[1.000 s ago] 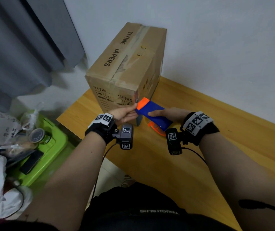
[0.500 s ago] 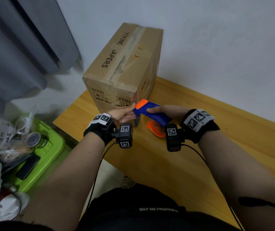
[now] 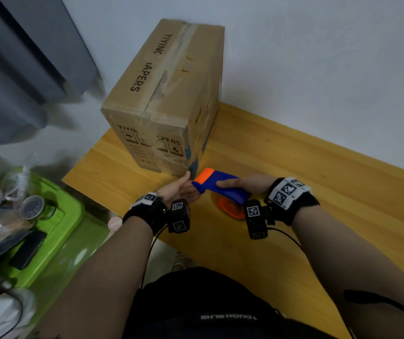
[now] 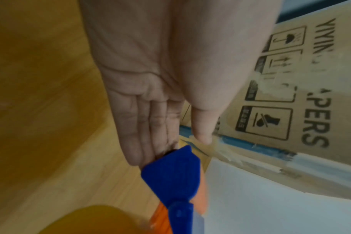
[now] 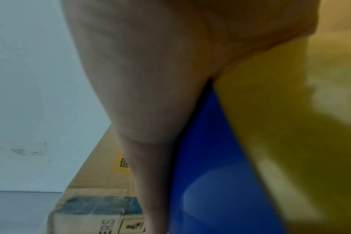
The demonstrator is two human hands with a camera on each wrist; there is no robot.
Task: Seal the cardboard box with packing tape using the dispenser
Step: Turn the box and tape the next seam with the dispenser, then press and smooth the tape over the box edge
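Blue dispenser point(image 3: 223, 188) in right-hand grip point(image 3: 249, 185)

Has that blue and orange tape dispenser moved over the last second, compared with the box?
Yes. The tape dispenser has dropped down the near corner of the cardboard box, from level with the printed symbols to the table.

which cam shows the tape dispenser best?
Head view: the whole blue-and-orange tape dispenser shows, gripped by the right hand beside the cardboard box. Left wrist shows only its front end, blurred. Right wrist shows just a blue patch.
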